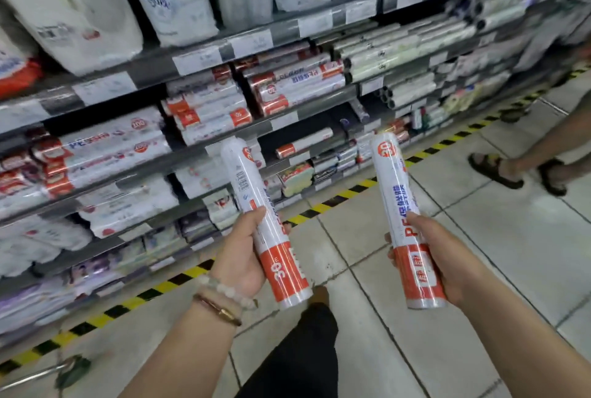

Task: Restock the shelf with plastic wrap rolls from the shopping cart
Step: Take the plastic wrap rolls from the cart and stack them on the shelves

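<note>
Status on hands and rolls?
Left hand grips left roll. Right hand grips right roll. Neither shelved yet. Bystander's feet at right.

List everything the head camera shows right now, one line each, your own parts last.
plastic wrap rolls: two, white with orange ends, one in each hand, tilted up toward the shelf.
shelf: one grey unit, several tiers, left and centre.
shelved wrap rolls: many, white and orange, lying on the middle tiers.
paper packs: several, white, top tier.
floor tape: one yellow-black stripe along the shelf base.
bystander's sandalled feet: two, right.
bracelets: a pale beaded one and bands, left wrist.
left hand: grip round one roll.
right hand: grip round the other.
</note>
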